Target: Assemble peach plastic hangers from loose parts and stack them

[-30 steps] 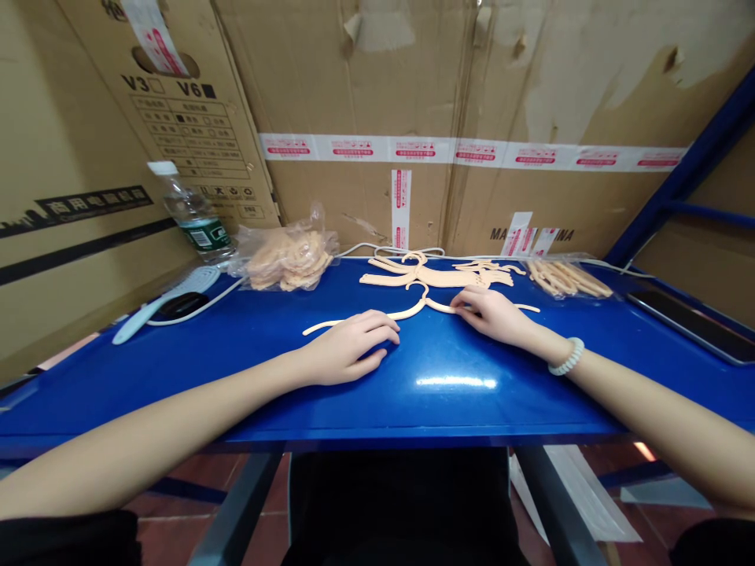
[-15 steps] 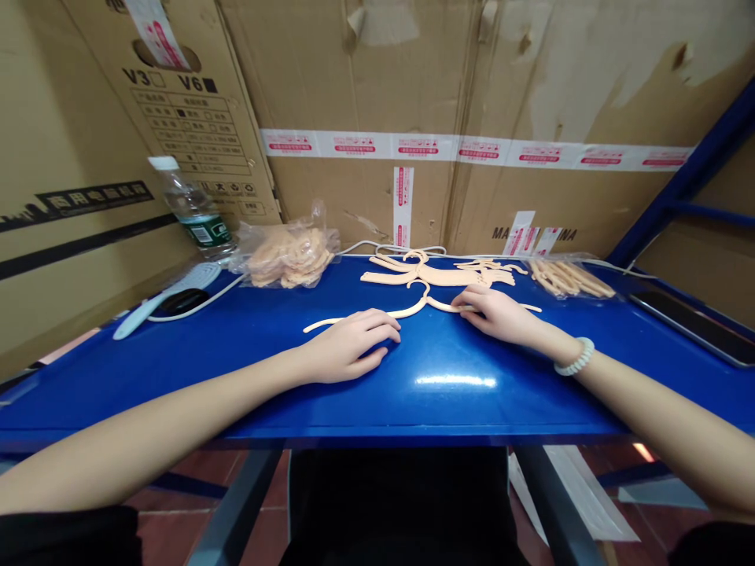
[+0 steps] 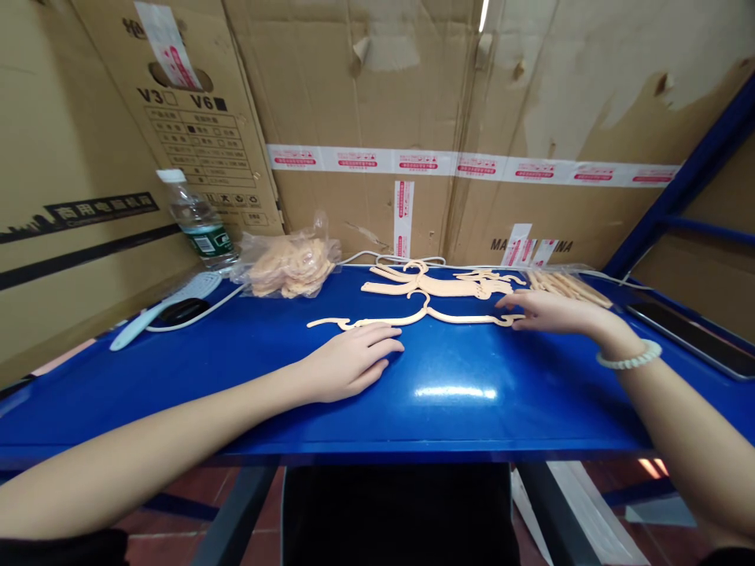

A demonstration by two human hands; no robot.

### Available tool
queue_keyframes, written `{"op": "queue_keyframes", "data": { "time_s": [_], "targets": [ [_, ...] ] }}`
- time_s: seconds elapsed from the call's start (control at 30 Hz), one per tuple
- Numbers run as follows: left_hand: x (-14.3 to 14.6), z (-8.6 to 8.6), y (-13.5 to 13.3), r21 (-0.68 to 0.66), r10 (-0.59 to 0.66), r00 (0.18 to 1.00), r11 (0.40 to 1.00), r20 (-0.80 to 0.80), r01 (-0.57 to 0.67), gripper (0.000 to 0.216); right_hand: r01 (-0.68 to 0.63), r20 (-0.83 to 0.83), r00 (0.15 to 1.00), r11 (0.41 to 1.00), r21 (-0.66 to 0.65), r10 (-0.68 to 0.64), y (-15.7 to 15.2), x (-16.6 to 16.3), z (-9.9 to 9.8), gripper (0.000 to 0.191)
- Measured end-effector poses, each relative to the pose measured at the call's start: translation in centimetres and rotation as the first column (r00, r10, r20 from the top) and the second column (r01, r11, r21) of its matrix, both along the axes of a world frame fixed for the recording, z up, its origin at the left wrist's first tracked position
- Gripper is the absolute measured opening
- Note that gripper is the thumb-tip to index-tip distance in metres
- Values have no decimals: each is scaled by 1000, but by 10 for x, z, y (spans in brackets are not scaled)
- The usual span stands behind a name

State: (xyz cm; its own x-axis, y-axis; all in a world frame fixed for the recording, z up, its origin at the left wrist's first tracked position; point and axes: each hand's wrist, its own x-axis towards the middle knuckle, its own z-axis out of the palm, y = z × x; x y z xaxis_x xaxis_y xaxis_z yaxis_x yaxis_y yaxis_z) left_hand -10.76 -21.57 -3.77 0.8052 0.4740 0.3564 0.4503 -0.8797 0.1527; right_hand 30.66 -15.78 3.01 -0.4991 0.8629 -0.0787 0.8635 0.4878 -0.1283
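Note:
A peach-coloured clothes hanger (image 3: 397, 321) lies flat on the blue table (image 3: 448, 428), its hook pointing away from me and a small notch near each end. My left hand (image 3: 357, 362) rests palm down in front of the hanger's left arm, fingers stretched out and holding nothing. At the hanger's right end is my right hand (image 3: 554, 312), thumb and fingers apart; whether it touches the tip is unclear. Just behind lie several flat peach hanger pieces (image 3: 448, 287) in a pile, with small loose strips (image 3: 487, 275) on top or beside them.
On the left stand a plastic bag of peach parts (image 3: 289, 267) and a water bottle (image 3: 204, 224). A light blue hairbrush (image 3: 159, 310) lies near a black oval object (image 3: 185, 312). Another bag of strips (image 3: 569, 285) and a phone (image 3: 693, 338) are right. Cardboard (image 3: 366, 102) walls the back.
My right hand has moved right along the hanger, from the middle of its right arm to its end. The left hand stays nearly in place; the view has tilted slightly.

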Motion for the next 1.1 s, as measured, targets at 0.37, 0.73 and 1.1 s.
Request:
{"op": "queue_keyframes", "data": {
  "time_s": [0.37,0.73,1.1],
  "targets": [
    [-5,1,0,-145,-16,995,989,-101,1,51,125,91,989,991,-55,-120,13,19,-1,15],
    [-6,-3,2,-133,-35,995,991,-95,23,53,248,128,963,966,-79,-236,26,30,-3,25],
    [-5,1,1,-148,-26,989,989,-147,4,54,263,196,947,965,-16,-255,27,30,-2,26]
  ]
}}
